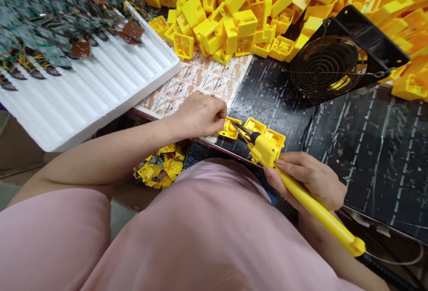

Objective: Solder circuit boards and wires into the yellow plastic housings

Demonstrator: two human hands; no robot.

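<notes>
My right hand is wrapped round the long handle of a yellow soldering iron with a trigger-like body near its front. Its dark metal tip reaches left into a small open yellow plastic casing at the table's front edge. At that casing's left side, my left hand is closed, thumb and fingers pinched together; what they grip, if anything, is hidden. Two more open casings, one behind the iron's tip and one beside it, lie in a row on the black surface.
A big heap of yellow casings covers the back. On the right stands a black fan with a wire guard. A white ribbed foam tray at left carries many wired circuit boards. More yellow parts lie below the table edge.
</notes>
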